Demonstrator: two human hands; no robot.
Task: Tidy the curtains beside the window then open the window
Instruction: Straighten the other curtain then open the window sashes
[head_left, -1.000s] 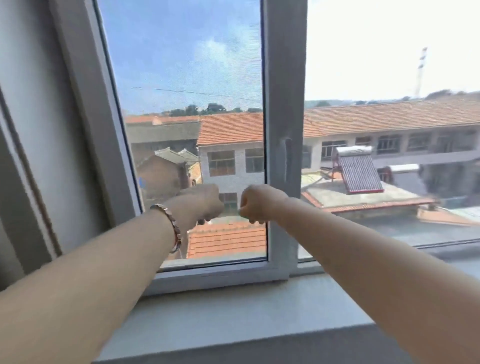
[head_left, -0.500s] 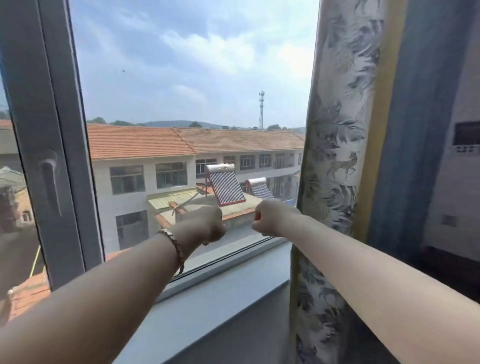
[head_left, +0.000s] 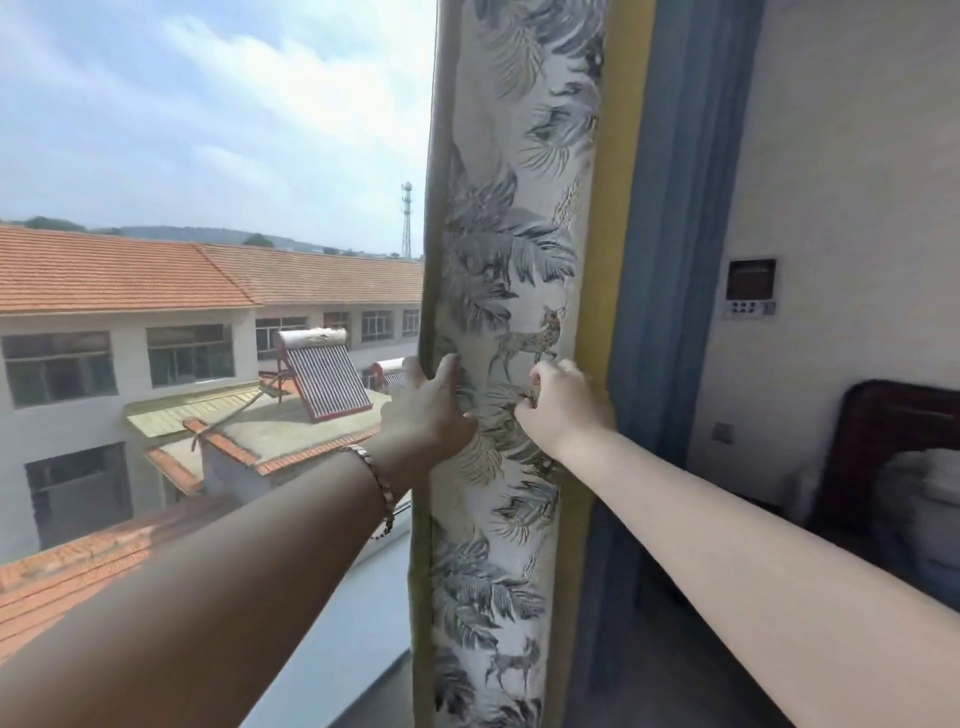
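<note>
A patterned curtain (head_left: 511, 234), white with grey leaves and deer and edged in yellow and blue, hangs bunched at the right side of the window (head_left: 208, 208). My left hand (head_left: 426, 410), with a bracelet on its wrist, presses flat against the curtain's left edge, fingers spread around the fold. Just to its right, my right hand (head_left: 558, 402) pinches the printed fabric at the same height. The window glass fills the left half of the view; its handle is out of sight.
A grey window sill (head_left: 343, 629) runs below the glass. Right of the curtain is a cream wall with a small control panel (head_left: 750, 287) and a dark bed headboard (head_left: 883, 452) with bedding. Rooftops lie outside.
The view has swung right from the window frame to the curtain. Both hands, fists in the air before, have reached the curtain; the left opened against it, the right took hold of the fabric.
</note>
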